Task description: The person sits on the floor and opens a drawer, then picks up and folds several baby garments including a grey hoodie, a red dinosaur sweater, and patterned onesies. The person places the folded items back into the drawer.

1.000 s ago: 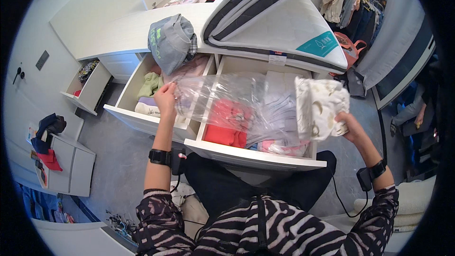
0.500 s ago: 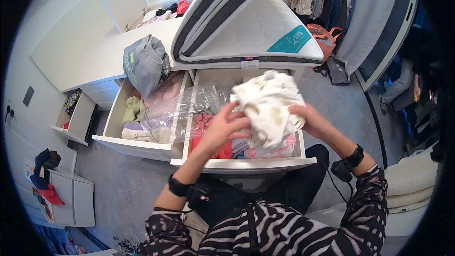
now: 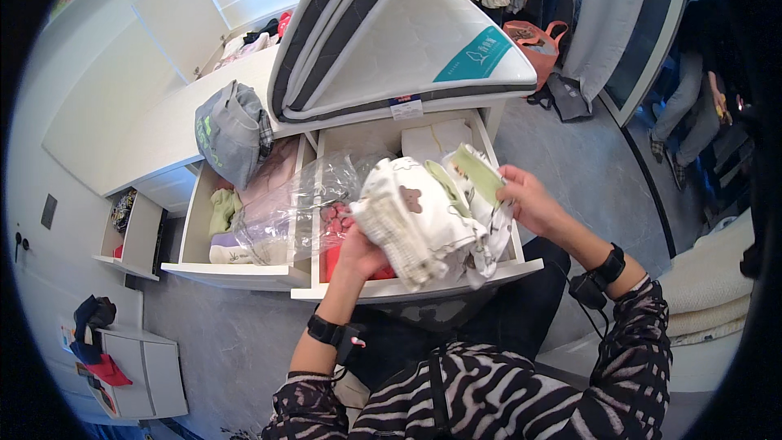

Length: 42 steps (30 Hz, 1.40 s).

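A white baby garment [image 3: 415, 193] with a brown bear print and green edging is spread above the open middle drawer [image 3: 481, 277]. My left hand [image 3: 362, 254] is closed on its left side, by a ribbed cream part. With my right hand [image 3: 531, 202] I grip its green-edged right side between thumb and fingers. Part of the fabric hangs down over the drawer front. Whether this is one piece or several layers I cannot tell. Below it, red clothing [image 3: 332, 259] shows in the drawer, and a folded white cloth [image 3: 436, 138] lies at the back.
A crumpled clear plastic bag [image 3: 285, 204] spans the left drawer [image 3: 236, 277] and the middle one. Grey clothing [image 3: 232, 134] rests at the left drawer's back edge. A folded mattress [image 3: 407, 49] stands behind. An orange bag [image 3: 533, 45] and another person's legs [image 3: 692, 114] are at right.
The garment has turned and opened out, now showing its bear print, green edging and cream part. My left hand has moved down and left under it. The view has shifted slightly.
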Motion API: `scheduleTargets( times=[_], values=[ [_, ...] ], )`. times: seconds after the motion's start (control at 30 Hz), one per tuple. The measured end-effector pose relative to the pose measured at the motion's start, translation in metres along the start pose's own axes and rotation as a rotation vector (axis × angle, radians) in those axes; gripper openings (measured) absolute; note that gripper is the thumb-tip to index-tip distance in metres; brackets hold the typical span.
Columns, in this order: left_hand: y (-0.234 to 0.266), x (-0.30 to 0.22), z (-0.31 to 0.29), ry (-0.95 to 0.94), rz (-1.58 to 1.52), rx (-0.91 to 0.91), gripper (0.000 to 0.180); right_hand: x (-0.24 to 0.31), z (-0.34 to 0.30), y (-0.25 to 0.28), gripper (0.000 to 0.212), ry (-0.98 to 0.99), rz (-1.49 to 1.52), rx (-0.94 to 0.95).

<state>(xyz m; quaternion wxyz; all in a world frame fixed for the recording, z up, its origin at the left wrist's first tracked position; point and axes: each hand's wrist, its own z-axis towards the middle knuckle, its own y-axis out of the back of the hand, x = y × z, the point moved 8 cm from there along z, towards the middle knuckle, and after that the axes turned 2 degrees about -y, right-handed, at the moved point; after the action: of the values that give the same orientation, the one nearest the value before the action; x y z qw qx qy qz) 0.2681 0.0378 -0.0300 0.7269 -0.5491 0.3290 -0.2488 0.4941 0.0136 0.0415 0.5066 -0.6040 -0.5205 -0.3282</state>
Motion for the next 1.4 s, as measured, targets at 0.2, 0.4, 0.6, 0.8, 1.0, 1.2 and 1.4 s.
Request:
scheduleTargets(
  times=[0.2, 0.4, 0.6, 0.8, 1.0, 1.2, 1.4],
  values=[
    [0.004, -0.023, -0.038, -0.092, 0.036, 0.146, 0.047, 0.043, -0.003, 0.027, 0.035, 0.187, 0.063, -0.023],
    [0.008, -0.03, -0.066, -0.138, 0.091, 0.136, 0.047, 0.079, -0.016, 0.058, 0.034, 0.365, 0.016, -0.171],
    [0.011, -0.035, -0.09, -0.169, 0.117, 0.121, 0.047, 0.094, -0.019, 0.073, 0.03, 0.429, -0.024, -0.23],
    [0.012, -0.033, -0.101, -0.174, 0.131, 0.126, 0.047, 0.115, -0.028, 0.078, 0.031, 0.437, -0.101, -0.236],
    [0.014, -0.032, -0.105, -0.173, 0.129, 0.132, 0.047, 0.135, -0.036, 0.08, 0.038, 0.429, -0.106, -0.255],
    [0.016, -0.033, -0.112, -0.181, 0.119, 0.127, 0.048, 0.128, -0.034, 0.061, 0.035, 0.309, -0.12, -0.064],
    [0.02, -0.033, -0.118, -0.187, 0.123, 0.133, 0.048, 0.153, -0.036, 0.077, 0.032, 0.478, -0.218, -0.232]
  ],
)
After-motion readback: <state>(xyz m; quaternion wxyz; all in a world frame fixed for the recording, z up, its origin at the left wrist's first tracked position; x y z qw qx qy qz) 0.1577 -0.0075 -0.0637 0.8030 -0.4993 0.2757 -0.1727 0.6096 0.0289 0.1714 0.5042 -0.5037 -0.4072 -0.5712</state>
